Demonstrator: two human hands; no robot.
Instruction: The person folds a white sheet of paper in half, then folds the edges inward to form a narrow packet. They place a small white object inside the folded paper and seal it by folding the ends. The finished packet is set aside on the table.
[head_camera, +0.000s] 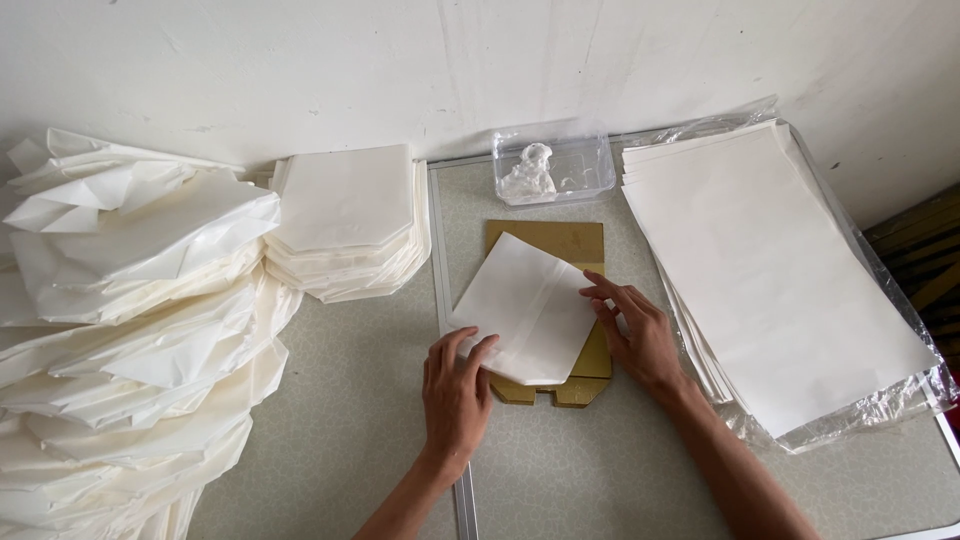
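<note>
A folded white paper sheet lies tilted on a brown cardboard template in the middle of the table. My left hand presses flat on the sheet's lower left corner, fingers spread. The fingertips of my right hand rest on the sheet's right edge, where a fold line runs. Neither hand grips anything; both press the paper down onto the template.
A tall stack of flat white sheets lies on clear plastic at the right. A pile of folded paper pieces sits at the left, with heaped crumpled-looking folded papers beyond. A clear plastic tub stands by the wall.
</note>
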